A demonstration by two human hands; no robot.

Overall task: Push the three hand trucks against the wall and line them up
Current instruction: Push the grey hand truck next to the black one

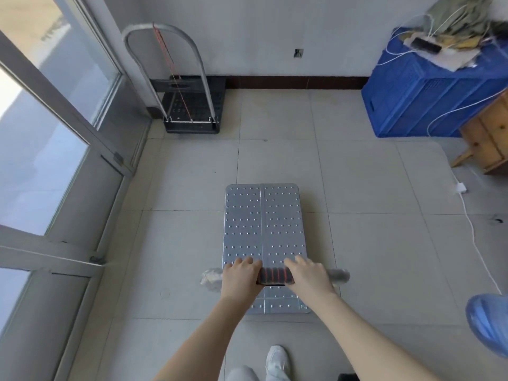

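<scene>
A silver studded hand truck [264, 224] stands on the tiled floor in the middle of the room, its deck pointing toward the far wall. My left hand [240, 273] and my right hand [308, 273] both grip its handle bar [275, 276], either side of a black and red grip. A black hand truck [192, 105] with a curved silver handle [162, 31] and a red cord sits against the far wall in the left corner. No third hand truck is in view.
A glass door [52, 127] with a metal frame runs along the left. Blue crates [428, 97] piled with cloth and cables stand at the back right beside a wooden stool [486, 141]. A white cable [472, 229] crosses the floor on the right. A blue object [489, 323] sits at the right edge.
</scene>
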